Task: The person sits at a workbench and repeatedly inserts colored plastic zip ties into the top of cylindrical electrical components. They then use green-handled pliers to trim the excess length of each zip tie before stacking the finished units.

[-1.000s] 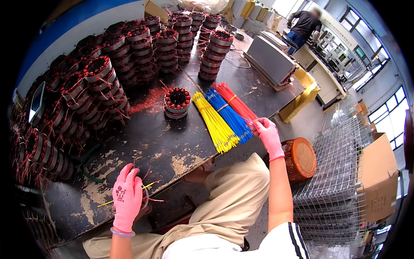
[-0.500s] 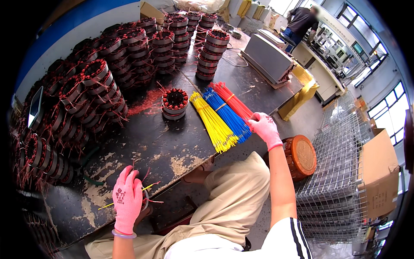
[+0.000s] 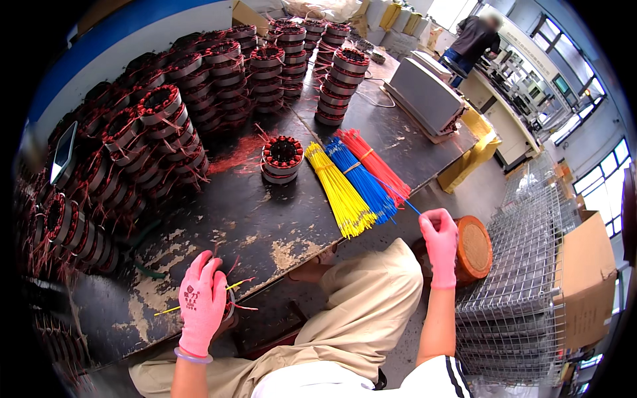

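Observation:
In a pink glove, my left hand (image 3: pixel 203 300) is closed round a motor stator (image 3: pixel 231 308) at the table's near edge, mostly hidden behind the fingers. Thin red leads stick out of it, and a yellow wire (image 3: pixel 168 311) passes under the hand. My right hand (image 3: pixel 439 244), also gloved, pinches the end of a single blue wire (image 3: pixel 410 205) just off the table's edge. That wire reaches back to the banded blue bundle (image 3: pixel 358 180), which lies between a yellow wire bundle (image 3: pixel 337 192) and a red wire bundle (image 3: pixel 375 167).
A short stator stack (image 3: pixel 281 171) stands left of the bundles. Many stacked stators (image 3: pixel 159 132) crowd the table's left and back. A phone-like device (image 3: pixel 64 154) leans among them. Right of me are a round wooden stool (image 3: pixel 475 247) and wire cages (image 3: pixel 511 292). A person (image 3: pixel 474 41) works at machines behind.
My right hand has drawn back from the bundles toward the right and nearer me, and a blue wire now stretches from its fingers. My left hand keeps its hold on the stator.

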Available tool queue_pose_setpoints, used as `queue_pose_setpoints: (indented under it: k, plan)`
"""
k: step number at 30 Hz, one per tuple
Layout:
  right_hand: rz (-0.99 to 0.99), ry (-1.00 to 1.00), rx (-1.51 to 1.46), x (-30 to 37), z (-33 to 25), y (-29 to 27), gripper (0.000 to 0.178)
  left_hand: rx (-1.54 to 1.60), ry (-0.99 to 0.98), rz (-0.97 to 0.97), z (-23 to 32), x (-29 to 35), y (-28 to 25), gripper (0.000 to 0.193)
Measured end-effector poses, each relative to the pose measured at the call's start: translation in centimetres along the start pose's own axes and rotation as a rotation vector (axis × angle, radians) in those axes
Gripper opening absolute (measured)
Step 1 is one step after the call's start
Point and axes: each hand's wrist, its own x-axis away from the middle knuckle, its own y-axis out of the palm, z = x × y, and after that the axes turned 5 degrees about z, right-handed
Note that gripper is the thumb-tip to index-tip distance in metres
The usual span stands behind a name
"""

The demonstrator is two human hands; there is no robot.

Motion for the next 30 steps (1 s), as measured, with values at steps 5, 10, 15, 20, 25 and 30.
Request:
queue_pose_setpoints:
  k: [5,10,15,20,25,30]
  plan:
    - [-0.331,-0.172,-0.376,9.3,-10.0,6.4,0.011,-0.193,0.425,0.364,4.5,-0.4,-3.3,0.056]
    - [-0.778,-0.503,-0.406,12.7,-14.6,11.5,0.016,-0.273,0.739,0.284,7.2,-2.3,-5.9,0.025]
    - [-1.044,-0.192,-0.155,12.1,-10.4,18.1,0.028,-0.152,0.268,0.302,3.9,0.3,-5.8,0.029]
    - [-1.339,0.122,-0.273,13.7,-8.5,22.7,0.025,0.000,0.044,0.238,2.1,0.9,-1.1,0.030]
    - [-1.283,0.120,-0.260,14.5,-10.0,22.5,0.018,-0.001,-0.033,0.233,1.2,1.2,0.6,0.034]
    - [-1.000,-0.258,-0.270,15.0,-9.1,20.9,0.012,0.110,-0.015,0.149,0.3,1.3,0.4,0.023]
